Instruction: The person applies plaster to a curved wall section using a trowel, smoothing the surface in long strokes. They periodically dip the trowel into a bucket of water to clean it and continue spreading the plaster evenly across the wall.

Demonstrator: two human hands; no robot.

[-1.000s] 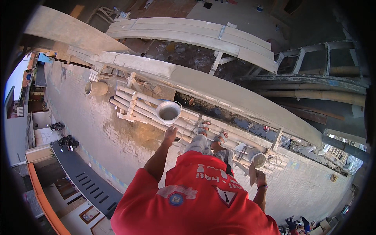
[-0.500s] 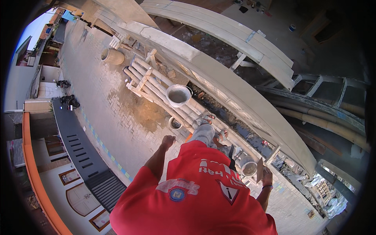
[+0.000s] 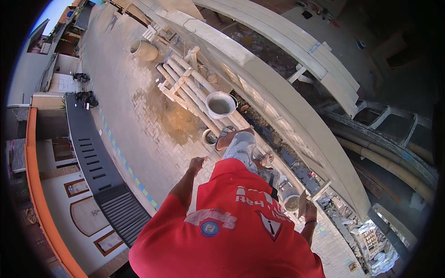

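One flat, brownish tool (image 3: 302, 203) is gripped by the right hand (image 3: 311, 213); left hand (image 3: 196, 163) half-curled, contents unclear.

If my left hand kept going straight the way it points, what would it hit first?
Your left hand lines up first with the small round bucket beside the poles, though it may pass above; depth is unclear.

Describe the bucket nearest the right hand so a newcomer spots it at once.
Find the red shirt filling the bottom centre, then go up its right side to the right hand, which holds a thin flat piece. The round bucket, grey inside, is just left of that piece. No other bucket has a held piece beside it.
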